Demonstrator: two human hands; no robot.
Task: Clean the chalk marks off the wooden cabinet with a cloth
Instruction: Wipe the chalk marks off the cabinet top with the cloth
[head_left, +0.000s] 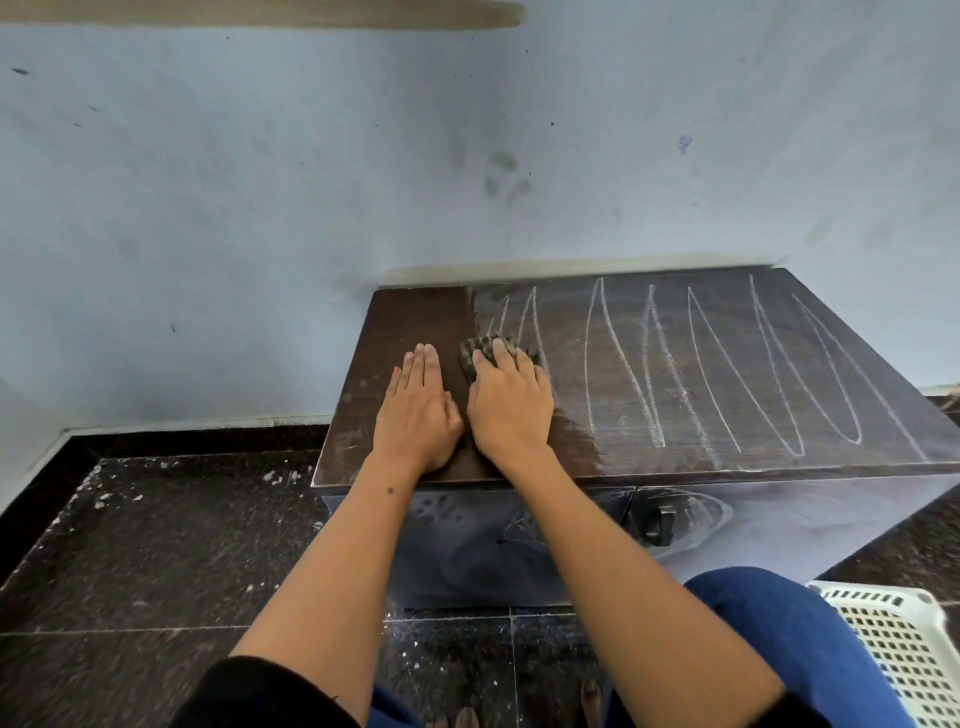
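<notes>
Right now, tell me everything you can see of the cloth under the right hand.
The cloth is a small, dark, mottled brown-and-tan rag, bunched rather than spread flat. It lies on the cabinet top, at the boundary between the wiped dark strip on the left and the chalk marks to the right. The right hand presses it down with fingers laid over it, hiding most of it; only its far and left edges show.

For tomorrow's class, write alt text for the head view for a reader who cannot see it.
A person's right hand presses a dark patterned cloth on a dark wooden cabinet, beside white chalk loops; the left hand rests flat on the wiped part.
</notes>
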